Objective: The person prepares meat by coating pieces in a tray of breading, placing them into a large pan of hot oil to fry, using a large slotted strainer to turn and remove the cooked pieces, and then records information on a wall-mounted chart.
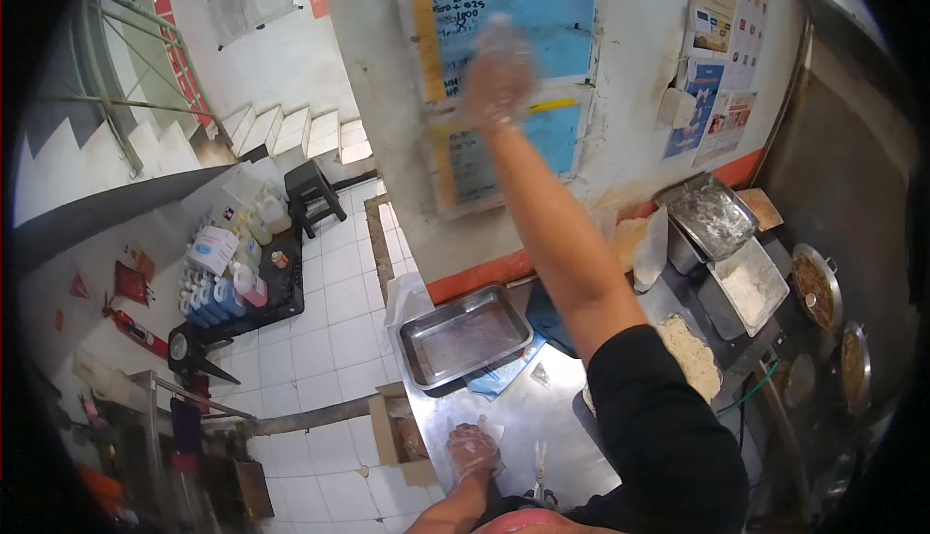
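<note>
My right hand (500, 73), in a clear plastic glove, is raised in front of a blue board (556, 33) with handwriting on the wall. The hand is blurred, and a whitish spot shows at its fingertips; whether it grips something is unclear. My left hand (474, 450), gloved too, rests on the steel table (567, 418) near its left edge. A pale sheet-like corner shows beside its fingers, and its grip is hidden. Scissors (540, 465) lie to its right. Beyond it stands a rectangular metal tray (465, 338), with a blue plastic packet (505, 374) partly under it.
At the right are a flour-filled metal container (748, 287), a mass of dough (690, 356) and round pans (814, 283). An open cardboard box (399, 425) sits left of the table. Bottles (225, 298) crowd a black pallet beside a black stool (314, 196). Stairs (283, 131) rise behind.
</note>
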`<action>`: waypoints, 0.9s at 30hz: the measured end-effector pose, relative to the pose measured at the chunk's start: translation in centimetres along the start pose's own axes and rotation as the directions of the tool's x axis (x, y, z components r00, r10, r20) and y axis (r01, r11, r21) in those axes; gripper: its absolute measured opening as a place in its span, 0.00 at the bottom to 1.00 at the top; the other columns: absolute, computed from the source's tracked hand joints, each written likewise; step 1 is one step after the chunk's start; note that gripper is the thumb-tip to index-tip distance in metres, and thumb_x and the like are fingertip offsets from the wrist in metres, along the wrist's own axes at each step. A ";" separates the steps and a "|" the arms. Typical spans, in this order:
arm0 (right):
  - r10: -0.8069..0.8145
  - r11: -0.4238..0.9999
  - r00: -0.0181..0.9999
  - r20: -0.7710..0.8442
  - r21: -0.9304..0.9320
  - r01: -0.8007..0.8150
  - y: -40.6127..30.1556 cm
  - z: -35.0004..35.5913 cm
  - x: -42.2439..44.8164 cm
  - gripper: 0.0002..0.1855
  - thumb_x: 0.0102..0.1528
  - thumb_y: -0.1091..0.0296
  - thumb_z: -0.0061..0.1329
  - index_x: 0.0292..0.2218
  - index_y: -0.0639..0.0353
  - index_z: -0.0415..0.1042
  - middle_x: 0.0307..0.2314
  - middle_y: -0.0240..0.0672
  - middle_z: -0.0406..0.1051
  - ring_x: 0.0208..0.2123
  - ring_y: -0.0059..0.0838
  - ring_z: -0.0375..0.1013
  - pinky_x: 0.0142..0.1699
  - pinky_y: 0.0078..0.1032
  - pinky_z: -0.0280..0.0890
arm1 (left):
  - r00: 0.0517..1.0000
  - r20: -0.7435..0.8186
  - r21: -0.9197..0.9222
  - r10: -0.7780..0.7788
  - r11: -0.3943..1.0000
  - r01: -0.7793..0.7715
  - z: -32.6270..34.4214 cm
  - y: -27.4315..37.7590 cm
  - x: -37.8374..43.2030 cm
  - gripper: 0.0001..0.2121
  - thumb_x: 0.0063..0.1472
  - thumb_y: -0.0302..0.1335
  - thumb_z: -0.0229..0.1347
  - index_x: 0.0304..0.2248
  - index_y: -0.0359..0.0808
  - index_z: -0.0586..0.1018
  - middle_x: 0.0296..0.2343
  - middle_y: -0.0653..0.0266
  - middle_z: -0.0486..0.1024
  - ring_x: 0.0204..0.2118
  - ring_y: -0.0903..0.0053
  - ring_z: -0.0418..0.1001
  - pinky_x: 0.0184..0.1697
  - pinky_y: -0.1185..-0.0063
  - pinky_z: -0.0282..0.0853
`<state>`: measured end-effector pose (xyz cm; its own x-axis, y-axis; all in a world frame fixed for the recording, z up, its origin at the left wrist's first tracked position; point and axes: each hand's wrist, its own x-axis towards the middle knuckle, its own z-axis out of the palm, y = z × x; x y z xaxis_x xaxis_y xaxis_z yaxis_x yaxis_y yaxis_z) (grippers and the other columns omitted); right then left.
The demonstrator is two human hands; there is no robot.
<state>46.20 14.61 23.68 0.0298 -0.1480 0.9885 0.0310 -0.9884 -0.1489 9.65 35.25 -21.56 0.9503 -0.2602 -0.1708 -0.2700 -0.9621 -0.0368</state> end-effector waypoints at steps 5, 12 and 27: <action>-0.087 0.983 0.984 -0.156 -0.173 0.059 0.7 0.7 1.7 0.25 0.52 0.61 0.48 0.49 0.62 0.66 0.26 0.41 0.70 0.30 0.41 0.73 0.37 0.40 0.65 | 0.998 -0.056 0.001 -0.007 1.000 0.007 1.4 0.2 0.4 0.16 0.59 0.39 0.46 0.37 0.38 0.78 0.37 0.61 0.73 0.39 0.69 0.69 0.40 0.70 0.65; 0.325 0.860 0.946 -0.004 0.417 -0.294 -2.5 -2.0 4.0 0.14 0.49 0.72 0.46 0.39 0.63 0.73 0.29 0.40 0.74 0.31 0.44 0.74 0.37 0.40 0.67 | 0.984 -0.180 0.030 -0.014 0.999 0.020 0.3 0.1 -0.5 0.15 0.58 0.39 0.46 0.35 0.36 0.78 0.36 0.60 0.73 0.40 0.67 0.69 0.41 0.69 0.64; 0.186 0.958 0.968 -0.165 0.249 -0.142 -1.4 -1.1 5.9 0.10 0.54 0.62 0.48 0.34 0.56 0.76 0.26 0.42 0.74 0.27 0.45 0.72 0.34 0.38 0.65 | 1.000 -0.017 -0.055 -0.001 0.998 0.000 -1.2 -0.3 -0.3 0.18 0.58 0.41 0.47 0.39 0.37 0.78 0.40 0.62 0.72 0.43 0.70 0.68 0.45 0.71 0.62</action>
<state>45.26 15.12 29.77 -0.1306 -0.3333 0.9337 0.2746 -0.9171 -0.2890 9.65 35.46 -20.32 0.9530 -0.2608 -0.1540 -0.2613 -0.9651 0.0173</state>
